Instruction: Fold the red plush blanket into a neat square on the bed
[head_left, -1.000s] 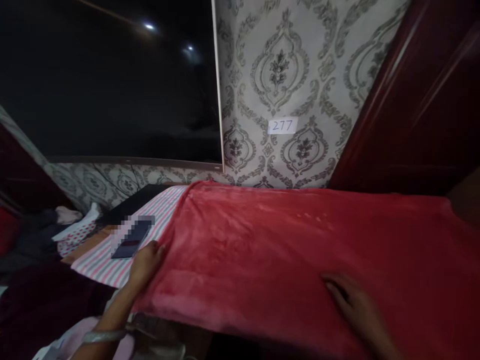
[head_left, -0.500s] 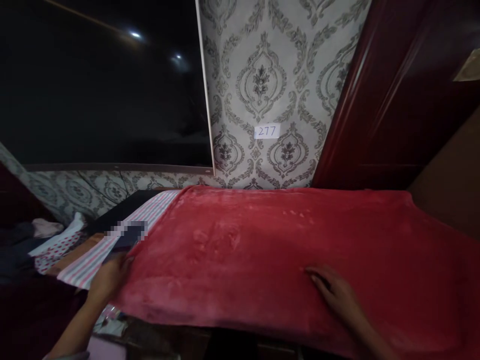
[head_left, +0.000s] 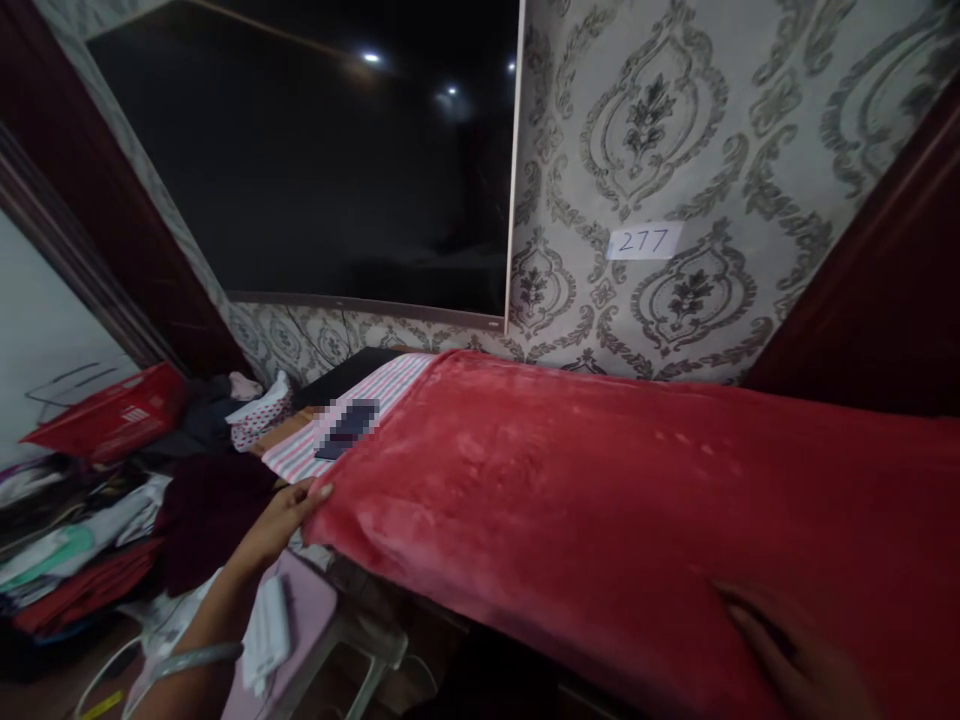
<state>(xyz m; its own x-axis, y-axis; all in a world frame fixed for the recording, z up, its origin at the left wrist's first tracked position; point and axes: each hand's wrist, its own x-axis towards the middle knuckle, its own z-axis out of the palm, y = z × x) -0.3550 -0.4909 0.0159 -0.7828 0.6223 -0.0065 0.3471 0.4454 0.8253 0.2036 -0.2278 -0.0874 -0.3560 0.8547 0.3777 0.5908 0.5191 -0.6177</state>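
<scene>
A red plush blanket [head_left: 570,480] lies spread over a long surface against the wall. Its near left corner is pinched by my left hand [head_left: 289,515], the thumb on top and the other fingers partly hidden at the edge. My right hand [head_left: 795,640] rests on the blanket near its front right part, fingers stretched and a gap showing beside the thumb. A striped pink, grey and white cloth [head_left: 397,380] shows beyond the blanket's left edge. On that cloth lies a dark flat object [head_left: 341,440], partly blurred by pixels.
A large television [head_left: 360,170] hangs above the surface, and a paper marked 277 [head_left: 643,241] is on the patterned wall. At left are a red bag [head_left: 112,415], piled clothes [head_left: 90,550] and a pink-topped stool [head_left: 311,600] bearing a white object.
The view has swung left, bringing the red bag, clothes and stool into sight. My left hand still holds the blanket's edge, now at its corner; my right hand stays on the blanket.
</scene>
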